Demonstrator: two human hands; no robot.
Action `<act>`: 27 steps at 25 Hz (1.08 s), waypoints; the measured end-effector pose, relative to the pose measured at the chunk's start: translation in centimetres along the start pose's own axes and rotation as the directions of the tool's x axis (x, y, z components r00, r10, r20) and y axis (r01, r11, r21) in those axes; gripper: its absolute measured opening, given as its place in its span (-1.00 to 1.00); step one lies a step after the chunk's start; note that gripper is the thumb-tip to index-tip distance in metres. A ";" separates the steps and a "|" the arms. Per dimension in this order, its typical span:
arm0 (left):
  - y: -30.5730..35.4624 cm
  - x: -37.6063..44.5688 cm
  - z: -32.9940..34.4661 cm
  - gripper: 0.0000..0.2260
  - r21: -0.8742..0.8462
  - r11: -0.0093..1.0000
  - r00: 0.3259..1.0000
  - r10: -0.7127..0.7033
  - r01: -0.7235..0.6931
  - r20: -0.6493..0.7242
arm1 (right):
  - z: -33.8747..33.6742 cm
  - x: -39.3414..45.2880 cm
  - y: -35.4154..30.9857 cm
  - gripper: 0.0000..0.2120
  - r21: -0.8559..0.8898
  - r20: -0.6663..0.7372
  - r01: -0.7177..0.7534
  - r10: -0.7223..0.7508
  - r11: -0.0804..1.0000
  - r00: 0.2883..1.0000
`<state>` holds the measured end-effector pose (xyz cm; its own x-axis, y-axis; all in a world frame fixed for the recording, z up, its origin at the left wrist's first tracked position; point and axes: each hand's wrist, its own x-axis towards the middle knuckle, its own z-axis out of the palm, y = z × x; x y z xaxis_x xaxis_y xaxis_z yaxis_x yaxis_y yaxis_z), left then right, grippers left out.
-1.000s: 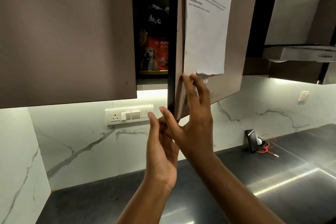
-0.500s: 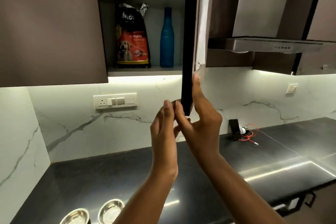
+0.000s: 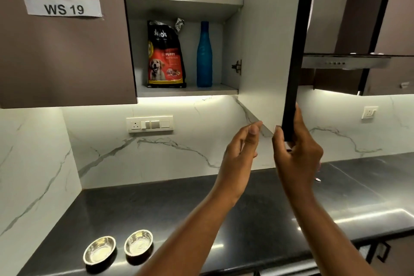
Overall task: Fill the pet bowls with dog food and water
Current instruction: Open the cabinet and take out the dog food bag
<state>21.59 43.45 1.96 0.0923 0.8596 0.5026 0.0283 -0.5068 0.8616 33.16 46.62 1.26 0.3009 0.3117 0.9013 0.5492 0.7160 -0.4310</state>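
— What do you see up there?

— The cupboard door (image 3: 266,51) stands wide open, with its dark edge turned toward us. The right hand (image 3: 295,152) grips the lower corner of this door: the thumb is on the pale inner face and the fingers are curled around the dark edge. The left hand (image 3: 240,154) is raised just beside it, under the bottom of the door. Its fingers are relaxed, it holds nothing, and I cannot tell if the fingertips touch the door.

— And the food and the water?

— On the lower shelf (image 3: 188,90) inside the cupboard. The dog food bag (image 3: 165,56) stands upright on the left, black and red with a picture of a puppy, and its top is crumpled. The blue bottle (image 3: 204,56) stands upright near it on the right, and they do not touch.

— Where are the bowls?

— Down on the dark worktop (image 3: 201,208), at the left, well below the shelf. The two steel pet bowls stand side by side, the left bowl (image 3: 99,250) and the right bowl (image 3: 138,243). Both look empty and shiny inside.

— Anything more?

— The closed door at the left has a paper label (image 3: 63,8) with "WS 19". A switch panel (image 3: 149,123) is on the marble wall, and a chimney hood (image 3: 345,63) hangs at the right.
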 end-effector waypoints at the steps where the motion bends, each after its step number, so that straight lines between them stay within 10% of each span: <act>1: -0.1 0.0 0.2 -0.47 0.006 1.000 1.000 -0.008 0.008 -0.010 | -0.7 0.3 0.5 -0.43 -0.015 -0.010 -0.013 0.013 1.000 1.000; 10: -2.1 -0.4 -2.3 -0.42 0.020 0.999 0.988 -0.040 0.043 -0.146 | -1.9 0.7 3.5 -0.45 0.025 -0.092 -0.145 0.147 0.989 0.985; 14: -3.1 0.3 -5.9 -0.32 0.042 0.999 0.981 -0.021 0.030 -0.195 | -0.4 0.2 2.2 -0.37 -0.240 -0.137 -0.011 -0.022 0.971 0.990; 18: -3.9 1.9 -9.4 -0.28 0.110 0.993 0.970 -0.020 0.048 -0.241 | 3.9 -0.2 -0.2 -0.47 -0.242 -0.004 0.251 -0.260 0.937 0.966; 27: -5.3 8.8 -22.0 -0.66 0.295 0.955 0.952 0.101 -0.012 -0.289 | 18.4 0.5 1.4 -0.61 -0.044 0.239 0.150 -0.135 0.988 0.962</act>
<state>0.33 55.20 3.37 -0.1968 0.7861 0.5859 0.3194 -0.5136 0.7964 19.70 59.29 1.93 0.0291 0.3520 0.9355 0.6215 0.7267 -0.2928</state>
